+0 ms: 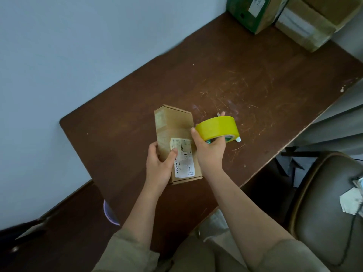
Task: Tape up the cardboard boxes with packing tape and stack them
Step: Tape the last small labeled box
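A small long cardboard box [172,130] with a white label lies on the dark brown table [245,79]. My left hand [160,165] grips its near left end, thumb pressed on the label. My right hand [210,148] holds a yellow roll of packing tape [217,127] just right of the box, lifted above the table, fingers through its core. A small white object [238,139] peeks out from behind the roll.
At the table's far right corner stand a green-sided carton [255,12] and a taped brown carton [318,20]. A grey padded chair [326,209] with papers on it sits to my right. A blue-grey wall runs along the left.
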The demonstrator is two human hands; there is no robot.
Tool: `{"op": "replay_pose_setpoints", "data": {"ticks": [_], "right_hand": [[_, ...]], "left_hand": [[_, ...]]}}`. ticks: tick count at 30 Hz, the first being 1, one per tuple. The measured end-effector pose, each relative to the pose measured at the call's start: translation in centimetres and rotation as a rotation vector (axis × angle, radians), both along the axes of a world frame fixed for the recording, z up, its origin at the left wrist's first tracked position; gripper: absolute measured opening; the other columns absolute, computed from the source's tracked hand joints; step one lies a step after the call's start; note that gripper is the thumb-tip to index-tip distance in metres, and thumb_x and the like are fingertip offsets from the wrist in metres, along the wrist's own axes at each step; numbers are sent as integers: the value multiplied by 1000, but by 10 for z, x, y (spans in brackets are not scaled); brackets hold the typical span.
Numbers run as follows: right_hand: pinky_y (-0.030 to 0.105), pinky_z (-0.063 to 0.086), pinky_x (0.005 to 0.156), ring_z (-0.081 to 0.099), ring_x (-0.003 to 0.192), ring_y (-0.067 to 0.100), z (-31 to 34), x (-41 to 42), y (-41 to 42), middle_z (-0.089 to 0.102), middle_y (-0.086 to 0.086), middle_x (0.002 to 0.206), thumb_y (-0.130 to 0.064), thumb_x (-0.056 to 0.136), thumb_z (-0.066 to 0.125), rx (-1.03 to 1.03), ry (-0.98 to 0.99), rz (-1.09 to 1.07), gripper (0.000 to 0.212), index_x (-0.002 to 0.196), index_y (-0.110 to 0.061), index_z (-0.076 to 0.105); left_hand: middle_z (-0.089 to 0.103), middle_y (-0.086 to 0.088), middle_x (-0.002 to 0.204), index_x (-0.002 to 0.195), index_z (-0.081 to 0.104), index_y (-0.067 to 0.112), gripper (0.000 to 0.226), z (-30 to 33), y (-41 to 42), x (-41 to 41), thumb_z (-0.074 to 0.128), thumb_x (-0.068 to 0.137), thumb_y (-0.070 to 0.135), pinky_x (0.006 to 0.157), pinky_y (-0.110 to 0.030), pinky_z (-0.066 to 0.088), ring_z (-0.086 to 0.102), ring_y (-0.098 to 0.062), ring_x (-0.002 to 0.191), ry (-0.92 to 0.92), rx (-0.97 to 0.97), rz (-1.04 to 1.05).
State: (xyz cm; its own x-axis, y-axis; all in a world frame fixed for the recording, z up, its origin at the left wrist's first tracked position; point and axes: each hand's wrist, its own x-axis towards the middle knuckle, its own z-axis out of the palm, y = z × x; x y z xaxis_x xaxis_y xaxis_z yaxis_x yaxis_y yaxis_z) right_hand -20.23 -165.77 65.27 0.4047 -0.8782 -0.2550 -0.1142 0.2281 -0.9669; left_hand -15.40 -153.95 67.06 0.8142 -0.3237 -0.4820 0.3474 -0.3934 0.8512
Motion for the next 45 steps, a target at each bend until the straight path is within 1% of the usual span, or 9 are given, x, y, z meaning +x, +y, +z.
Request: {"op": "replay_pose_setpoints", "data": {"ticks": [3,7,18,23,27,31,33,38,45], "right_hand": [[37,52,99,65,98,19,1,4,9,66,13,124,-32,81,80,-31,9,-6,97,148,-59,15],[9,43,84,55,78,-16,0,6,14,57,-49,90,-6,86,76,-114,11,52,95,159,-20,16],[25,53,84,61,80,10,-12,10,31,68,6,104,-18,83,80,-192,82,152,95,157,-32,23],[32,54,76,58,71,9,-8,12,37,64,-2,85,-22,86,76,-172,-3,136,90,158,-29,22],[8,45,73,55,68,-4,0,11,29,59,-10,73,-8,88,75,-121,-94,126,92,159,-18,18],[15,47,86,58,80,-9,4,4,27,63,-34,85,-11,85,78,-94,-36,24,94,158,-23,20],[25,51,84,59,78,-2,5,-4,22,65,-24,85,-11,84,79,-94,-12,-73,78,148,-30,39],[27,52,77,63,76,11,4,-18,16,66,-5,82,-12,81,83,-94,47,-204,33,84,-36,60],[24,52,83,66,91,13,-12,-25,19,70,2,98,-19,82,82,-67,111,-233,32,108,-27,65]], "left_hand": [[60,3,129,138,48,20,48,-5,7,2,66,94,23,91,-20,51,59,-9,116,-61,66,-16],[32,-1,145,154,27,17,61,-12,10,0,54,100,26,114,-34,33,36,-15,136,-159,189,-68],[63,4,130,149,43,25,59,-29,6,15,47,97,-3,102,-39,51,62,-10,115,-66,151,-38],[53,7,137,151,37,13,61,-27,1,7,40,95,-9,98,-6,34,50,-9,127,-154,202,-46],[43,-2,152,154,28,11,62,-32,1,1,38,97,-10,93,3,31,41,-3,132,-197,161,31],[50,-2,144,150,37,10,60,-32,-1,0,41,95,-13,97,-4,40,47,-7,130,-154,131,84],[48,-3,147,149,39,12,59,-30,-3,2,42,95,-12,110,-20,38,42,-13,138,-138,119,71],[49,13,130,149,42,17,60,-25,-4,1,41,97,-12,87,5,35,47,1,119,-120,123,71],[47,-2,150,145,47,25,59,-29,-2,2,41,98,-10,114,-34,39,42,-15,139,-100,115,35]]}}
